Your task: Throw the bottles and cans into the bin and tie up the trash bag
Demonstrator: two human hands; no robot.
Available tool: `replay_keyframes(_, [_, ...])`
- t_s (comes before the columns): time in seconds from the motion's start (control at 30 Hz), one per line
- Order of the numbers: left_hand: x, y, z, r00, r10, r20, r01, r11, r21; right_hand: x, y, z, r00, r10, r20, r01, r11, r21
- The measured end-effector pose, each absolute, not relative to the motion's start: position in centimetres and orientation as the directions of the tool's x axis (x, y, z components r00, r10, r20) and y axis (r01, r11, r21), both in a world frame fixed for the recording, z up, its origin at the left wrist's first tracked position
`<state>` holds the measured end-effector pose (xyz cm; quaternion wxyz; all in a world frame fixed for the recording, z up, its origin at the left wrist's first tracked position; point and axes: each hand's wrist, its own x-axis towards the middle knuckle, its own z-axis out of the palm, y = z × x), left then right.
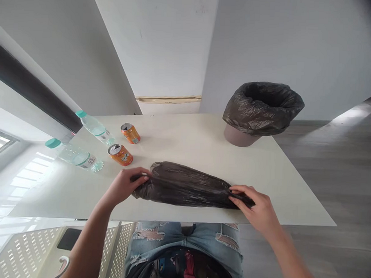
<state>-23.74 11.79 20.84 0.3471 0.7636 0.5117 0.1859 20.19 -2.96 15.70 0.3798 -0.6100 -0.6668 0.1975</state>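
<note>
A black plastic garbage bag (189,186) lies stretched lengthwise along the front part of the white table, bunched into a long strip. My left hand (131,183) pinches its left end between thumb and fingers. At the opposite end, my right hand (253,203) grips the bag's gathered plastic. Just beyond my left hand is an orange soda can (121,154), with a second orange can (131,133) behind it. Both cans stand upright with their tops opened.
Two clear plastic bottles with green caps, the nearer bottle (75,155) and the farther bottle (95,127), are at the table's left. A brownish bin (239,136) lined with a black bag (257,117) stands at the back right. Below the table's front edge is a perforated cream-coloured surface (24,246).
</note>
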Motion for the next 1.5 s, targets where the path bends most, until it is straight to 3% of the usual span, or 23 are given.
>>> replay_keyframes(0.13, [-20.5, 15.3, 18.8, 0.383, 0.923, 0.018, 0.668, -0.291, 0.685, 20.4, -0.9, 15.0, 0.148, 0.980, 0.130, 0.660, 0.000, -0.752])
replay_keyframes(0.23, [-19.3, 16.2, 17.2, 0.421, 0.907, -0.009, 0.726, -0.331, 0.603, 20.6, 0.4, 13.5, 0.157, 0.976, 0.150, 0.709, -0.006, -0.705])
replay_keyframes(0.43, [-21.2, 12.5, 16.5, 0.496, 0.864, 0.083, 0.710, -0.459, 0.533, 20.4, 0.8, 11.9, -0.003, 0.975, 0.223, 0.771, 0.145, -0.620])
replay_keyframes(0.63, [-21.7, 6.3, 17.8, 0.410, 0.894, 0.182, 0.863, -0.445, 0.240, 20.5, -0.9, 13.2, -0.174, 0.905, 0.388, 0.840, 0.342, -0.422])
replay_keyframes(0.73, [-18.6, 4.0, 17.8, 0.525, 0.819, 0.231, 0.806, -0.566, 0.174, 19.8, -1.2, 14.4, -0.291, 0.829, 0.477, 0.847, 0.455, -0.274])
replay_keyframes(0.8, [-16.0, 3.2, 17.3, 0.662, 0.726, 0.186, 0.708, -0.687, 0.160, 18.4, -1.1, 15.1, -0.428, 0.788, 0.443, 0.817, 0.547, -0.184])
replay_keyframes(0.87, [-13.9, 3.4, 16.3, 0.757, 0.640, 0.128, 0.625, -0.768, 0.141, 16.8, -0.6, 15.5, -0.555, 0.773, 0.308, 0.774, 0.615, -0.150])
replay_keyframes(1.0, [-12.8, 6.3, 14.6, 0.792, 0.610, 0.037, 0.599, -0.787, 0.147, 14.9, 0.8, 14.7, -0.554, 0.823, 0.127, 0.803, 0.568, -0.182])
replay_keyframes(1.13, [-14.6, 9.5, 14.5, 0.797, 0.604, 0.019, 0.588, -0.783, 0.204, 15.8, 2.0, 12.4, -0.504, 0.858, 0.093, 0.830, 0.512, -0.223])
replay_keyframes(1.4, [-20.5, 11.3, 14.7, 0.707, 0.706, 0.028, 0.695, -0.702, 0.155, 19.6, 1.4, 12.4, -0.400, 0.911, 0.103, 0.891, 0.413, -0.189])
replay_keyframes(1.5, [-22.3, 11.1, 15.1, 0.702, 0.712, 0.037, 0.699, -0.697, 0.160, 21.7, 0.1, 12.5, -0.456, 0.881, 0.125, 0.864, 0.472, -0.178])
